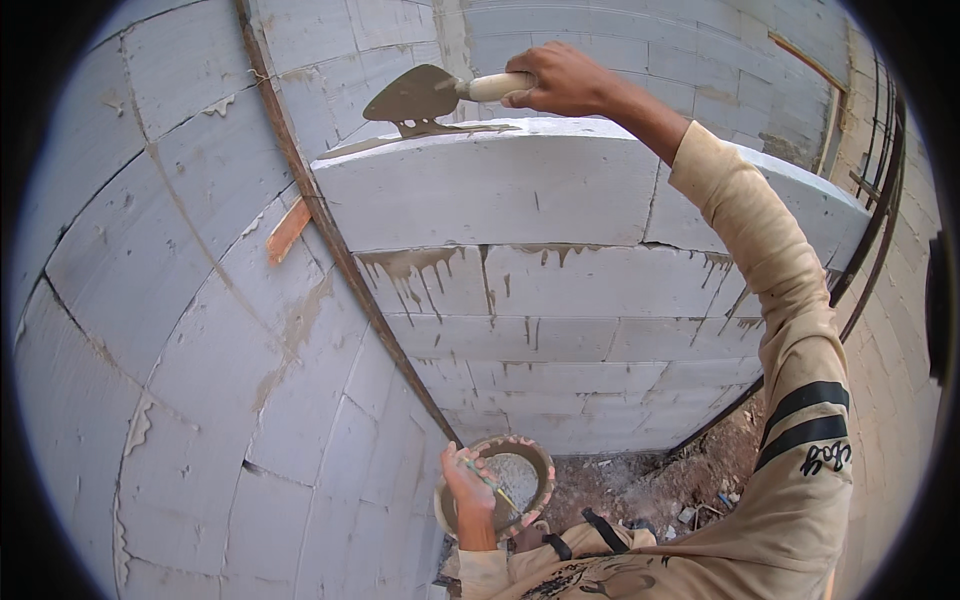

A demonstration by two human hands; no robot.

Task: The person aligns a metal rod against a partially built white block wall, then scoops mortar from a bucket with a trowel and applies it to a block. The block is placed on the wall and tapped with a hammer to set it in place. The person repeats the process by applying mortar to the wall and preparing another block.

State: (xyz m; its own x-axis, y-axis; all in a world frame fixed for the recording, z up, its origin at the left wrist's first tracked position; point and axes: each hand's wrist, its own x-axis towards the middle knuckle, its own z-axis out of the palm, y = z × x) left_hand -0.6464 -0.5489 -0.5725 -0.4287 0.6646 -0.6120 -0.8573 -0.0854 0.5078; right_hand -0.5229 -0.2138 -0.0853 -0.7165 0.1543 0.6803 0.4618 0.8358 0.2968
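Observation:
My right hand (555, 80) is closed around the pale wooden handle of a trowel (415, 95). The blade is tilted over the top of a white block wall (490, 185), near its left end. Wet grey mortar (425, 130) hangs from the blade's lower edge and lies in a streak along the top course. Low in front of me, my left hand (470, 490) is closed on a thin green-and-yellow strip (490, 482) at the bucket (545, 465). Whether that strip is the bucket's handle is unclear. Greyish mix shows inside the bucket, whose rim is crusted.
A tall block wall (190, 300) rises on the left, with a long dark pole (340, 250) along the corner. A short orange-brown wood piece (289, 231) sticks out there. Dark bars (880, 220) stand at right. Rubble (690, 500) covers the ground below.

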